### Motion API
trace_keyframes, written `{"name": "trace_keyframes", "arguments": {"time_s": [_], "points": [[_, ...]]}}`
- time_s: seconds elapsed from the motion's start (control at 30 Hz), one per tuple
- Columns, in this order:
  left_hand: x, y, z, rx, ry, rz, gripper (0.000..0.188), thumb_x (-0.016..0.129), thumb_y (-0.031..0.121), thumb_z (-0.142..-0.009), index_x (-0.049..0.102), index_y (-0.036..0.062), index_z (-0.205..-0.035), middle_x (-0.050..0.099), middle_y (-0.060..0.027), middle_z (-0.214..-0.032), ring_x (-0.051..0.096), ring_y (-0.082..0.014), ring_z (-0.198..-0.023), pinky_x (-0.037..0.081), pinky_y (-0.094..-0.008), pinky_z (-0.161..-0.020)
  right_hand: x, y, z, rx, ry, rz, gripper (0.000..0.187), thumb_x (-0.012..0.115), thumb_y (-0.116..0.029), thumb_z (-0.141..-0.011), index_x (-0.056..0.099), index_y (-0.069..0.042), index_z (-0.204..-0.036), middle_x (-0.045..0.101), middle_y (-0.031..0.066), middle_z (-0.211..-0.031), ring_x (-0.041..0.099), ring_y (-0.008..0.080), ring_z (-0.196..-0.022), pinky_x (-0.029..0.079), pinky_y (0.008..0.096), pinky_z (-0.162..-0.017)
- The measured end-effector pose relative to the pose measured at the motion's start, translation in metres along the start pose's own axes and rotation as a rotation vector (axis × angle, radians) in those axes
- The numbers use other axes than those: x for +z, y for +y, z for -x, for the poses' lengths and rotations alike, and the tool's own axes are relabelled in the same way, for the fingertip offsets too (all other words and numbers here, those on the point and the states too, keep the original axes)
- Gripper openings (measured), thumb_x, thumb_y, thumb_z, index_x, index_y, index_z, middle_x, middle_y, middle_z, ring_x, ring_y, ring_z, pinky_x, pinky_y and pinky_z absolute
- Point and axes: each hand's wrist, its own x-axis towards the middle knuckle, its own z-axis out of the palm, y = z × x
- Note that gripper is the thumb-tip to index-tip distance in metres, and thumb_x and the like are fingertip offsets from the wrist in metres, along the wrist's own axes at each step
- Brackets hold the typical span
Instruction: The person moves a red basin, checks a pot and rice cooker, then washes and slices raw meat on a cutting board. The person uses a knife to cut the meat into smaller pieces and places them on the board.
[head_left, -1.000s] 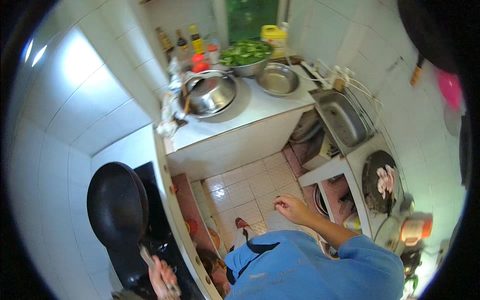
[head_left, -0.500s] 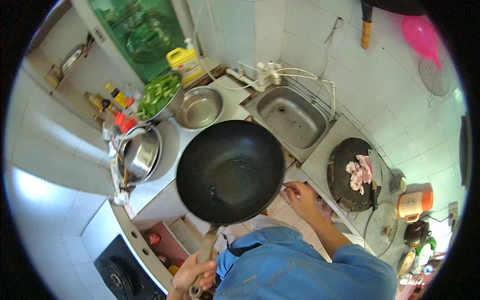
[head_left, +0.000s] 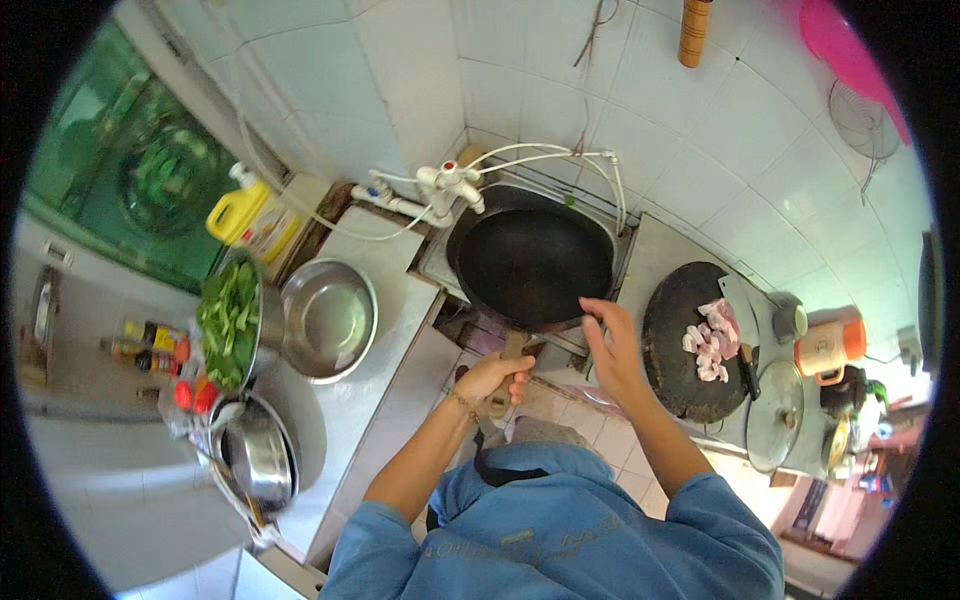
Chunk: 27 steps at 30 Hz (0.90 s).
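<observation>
A black wok (head_left: 535, 265) lies over the metal sink (head_left: 625, 240) and covers most of the basin, its inside facing up. My left hand (head_left: 490, 385) is closed round its light brown handle (head_left: 512, 350), which points back toward me. At the wok's near right rim is my right hand (head_left: 610, 345), fingers stretched out and thumb apart. Its fingertips overlap the rim, and I cannot tell whether they touch it. Behind the wok stands a white tap (head_left: 450, 185) with thin white hoses.
On the right, a round dark chopping board (head_left: 675, 365) bears pieces of raw meat (head_left: 715, 335), beside a cleaver (head_left: 750, 365) and a glass lid (head_left: 775, 415). To the left are a metal basin (head_left: 330, 320), a pot of green leaves (head_left: 228, 325) and a yellow jug (head_left: 255, 220).
The wok has gone from in front of me to over the sink, my left hand on its handle throughout. My right hand has moved forward with it. The view has shifted to the right.
</observation>
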Motion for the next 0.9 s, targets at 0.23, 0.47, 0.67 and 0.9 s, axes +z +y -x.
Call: {"name": "trace_keyframes", "arguments": {"time_s": [0.23,0.47,0.67,0.9], "points": [[-0.041,0.062,-0.051,-0.125,0.027,-0.131,0.018,0.067,0.019,-0.084,0.054,0.0070,-0.078,0.052,0.0005,-0.060,0.050,-0.0089,-0.047,0.045,-0.0253,-0.042,0.088,-0.024,-0.125,-0.097,0.129,-0.073,0.035,0.050,-0.019,-0.091,0.050,-0.003,-0.121,0.053,0.0187,-0.119,0.046,0.0360,-0.109,0.034,0.0417,-0.097],[-0.062,0.087,-0.057,-0.156,0.103,-0.295,0.020,0.065,0.021,-0.086,0.048,0.0091,-0.085,0.050,0.0008,-0.059,0.047,-0.0100,-0.044,0.040,-0.0263,-0.039,0.160,-0.032,-0.224,-0.199,-0.034,-0.284,0.026,0.052,-0.023,-0.091,0.062,0.000,-0.095,0.062,0.0178,-0.084,0.055,0.0341,-0.085,0.044,0.0408,-0.078],[-0.096,0.090,-0.063,-0.028,0.307,-0.802,0.026,0.065,0.027,-0.086,0.053,0.0043,-0.092,0.057,-0.0046,-0.072,0.055,-0.0139,-0.061,0.047,-0.0288,-0.053,0.160,-0.013,-0.261,-0.320,-0.236,-0.325,0.030,0.054,-0.022,-0.089,0.065,-0.002,-0.070,0.061,0.0120,-0.063,0.056,0.0305,-0.068,0.046,0.0392,-0.065],[-0.094,0.110,-0.131,0.602,0.708,-0.194,0.037,0.052,0.031,-0.092,0.055,0.0027,-0.116,0.063,-0.0043,-0.098,0.060,-0.0176,-0.090,0.046,-0.0282,-0.078,0.171,0.053,-0.246,0.215,-0.425,-1.038,0.037,0.041,-0.030,-0.098,0.056,-0.001,-0.115,0.060,0.0095,-0.112,0.058,0.0197,-0.091,0.046,0.0319,-0.086]]}}
